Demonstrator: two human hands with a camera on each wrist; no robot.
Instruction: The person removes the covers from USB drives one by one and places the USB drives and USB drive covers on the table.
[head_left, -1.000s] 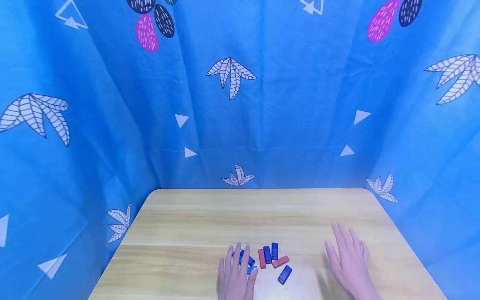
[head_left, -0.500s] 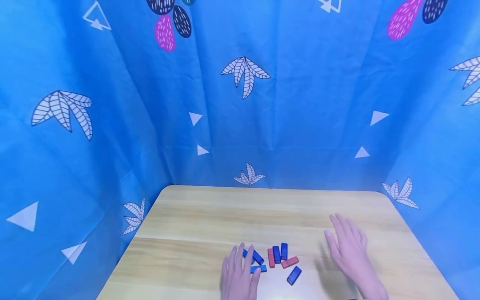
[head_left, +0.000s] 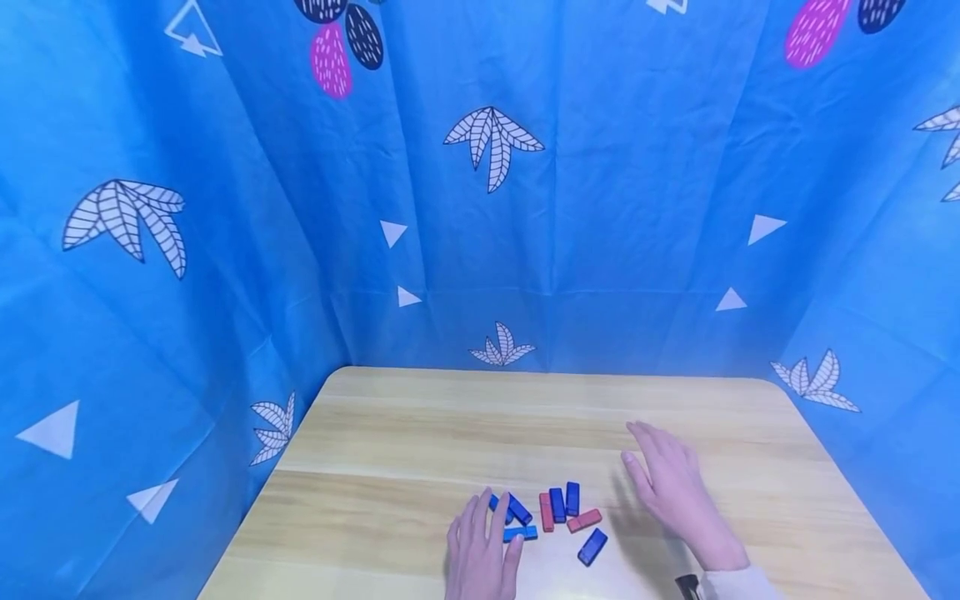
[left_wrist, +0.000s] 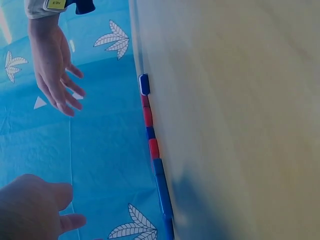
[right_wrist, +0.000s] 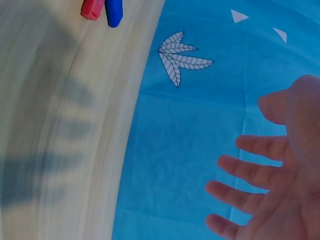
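My left hand [head_left: 480,546] hovers above the table at the near side, fingers relaxed and spread, holding nothing. Just right of its fingers lie a light blue oblong block [head_left: 521,533] and a dark blue block [head_left: 519,509]; another blue block [head_left: 497,505] is partly hidden by the fingertips. Farther right are an upright-pointing red block [head_left: 547,512], two dark blue blocks [head_left: 557,505], a slanted red block [head_left: 584,521] and a nearer dark blue block [head_left: 592,547]. My right hand [head_left: 667,483], also holding nothing, floats right of the group with loosely extended fingers [right_wrist: 250,172].
The wooden table [head_left: 420,433] has rounded far corners. A blue patterned curtain [head_left: 480,250] surrounds its back and sides. A dark band [head_left: 687,586] shows at the right sleeve [head_left: 738,583]. The right hand casts a shadow on the wood.
The head view has turned slightly, shifting the scene. My right hand has moved left toward the blocks, and its sleeve has come into view. The left hand and blocks have barely moved.
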